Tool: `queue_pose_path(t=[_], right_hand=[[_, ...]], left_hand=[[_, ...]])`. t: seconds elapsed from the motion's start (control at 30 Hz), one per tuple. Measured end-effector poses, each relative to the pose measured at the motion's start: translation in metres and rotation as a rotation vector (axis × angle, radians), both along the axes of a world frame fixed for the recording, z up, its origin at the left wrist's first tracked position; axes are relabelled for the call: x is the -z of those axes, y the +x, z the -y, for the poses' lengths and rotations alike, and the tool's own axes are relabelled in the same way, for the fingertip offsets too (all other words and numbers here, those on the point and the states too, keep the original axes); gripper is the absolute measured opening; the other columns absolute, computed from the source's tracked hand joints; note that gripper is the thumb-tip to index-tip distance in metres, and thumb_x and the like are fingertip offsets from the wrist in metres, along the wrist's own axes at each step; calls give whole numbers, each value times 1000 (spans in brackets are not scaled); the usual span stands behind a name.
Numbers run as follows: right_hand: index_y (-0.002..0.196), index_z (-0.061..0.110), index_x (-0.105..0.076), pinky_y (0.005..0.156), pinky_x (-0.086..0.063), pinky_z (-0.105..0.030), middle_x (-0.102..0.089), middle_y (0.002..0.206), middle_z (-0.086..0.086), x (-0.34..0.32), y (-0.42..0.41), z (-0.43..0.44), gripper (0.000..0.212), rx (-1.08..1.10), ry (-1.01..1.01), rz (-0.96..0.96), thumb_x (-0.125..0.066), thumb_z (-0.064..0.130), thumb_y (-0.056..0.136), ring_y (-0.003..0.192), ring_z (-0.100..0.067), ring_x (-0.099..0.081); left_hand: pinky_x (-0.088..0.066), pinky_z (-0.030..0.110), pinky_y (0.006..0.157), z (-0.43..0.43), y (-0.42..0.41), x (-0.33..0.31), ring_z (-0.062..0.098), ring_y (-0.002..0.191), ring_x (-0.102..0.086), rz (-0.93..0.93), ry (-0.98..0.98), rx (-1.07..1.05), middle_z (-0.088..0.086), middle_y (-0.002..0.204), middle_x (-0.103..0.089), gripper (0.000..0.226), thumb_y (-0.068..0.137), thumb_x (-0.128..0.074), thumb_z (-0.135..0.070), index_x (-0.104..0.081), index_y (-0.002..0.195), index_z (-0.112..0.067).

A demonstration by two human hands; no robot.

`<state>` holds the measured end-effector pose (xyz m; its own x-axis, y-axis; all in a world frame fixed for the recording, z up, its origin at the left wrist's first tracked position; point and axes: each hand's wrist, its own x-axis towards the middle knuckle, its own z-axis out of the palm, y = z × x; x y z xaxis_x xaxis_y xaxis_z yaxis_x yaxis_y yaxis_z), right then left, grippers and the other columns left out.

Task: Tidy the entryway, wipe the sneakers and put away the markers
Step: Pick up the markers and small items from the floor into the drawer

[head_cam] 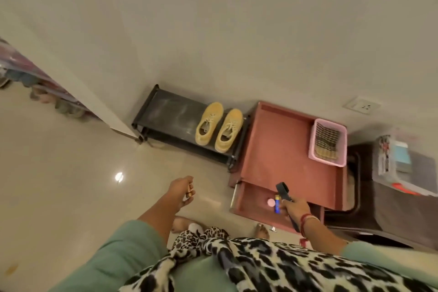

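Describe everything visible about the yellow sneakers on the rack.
The yellow sneakers are a matched pair, seemingly knit fabric, with yellow laces and soles. They stand upright, side by side, toes toward the wall, on top of the black shoe rack, at its right end beside the reddish cabinet. Nothing but the rack appears to touch them.

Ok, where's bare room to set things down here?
Cabinet top: bare from its left edge to the pink basket in the far right corner. Shoe rack: top shelf bare left of the yellow sneakers. Open drawer: crowded under the right hand and its dark tool.
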<state>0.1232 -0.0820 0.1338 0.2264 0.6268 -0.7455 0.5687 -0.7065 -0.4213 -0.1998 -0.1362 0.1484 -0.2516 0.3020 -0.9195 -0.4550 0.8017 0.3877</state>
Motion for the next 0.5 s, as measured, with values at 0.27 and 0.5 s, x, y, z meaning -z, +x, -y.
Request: queue_pose_path(t=[0.27,0.5], right_hand=[[64,18,-54,67,-50,-37,-63,70,-9,13,142,-7,20,-381,-76,76,-57,10,83,67,-26,-59],[65,14,-48,47,-36,-22,-51,60,-6,41,187,13,23,-186,-155,4,-51,6,87,54,-18,-51]], left_hand=[[-42,24,55,6,173,3,14,61,-51,6,-72,-5,1,63,-51,22,93,-52,-21,-52,71,-15],[-47,26,53,-15,246,26,14,54,-55,107,-106,69,3,63,-57,14,92,-59,-20,-57,81,-13]])
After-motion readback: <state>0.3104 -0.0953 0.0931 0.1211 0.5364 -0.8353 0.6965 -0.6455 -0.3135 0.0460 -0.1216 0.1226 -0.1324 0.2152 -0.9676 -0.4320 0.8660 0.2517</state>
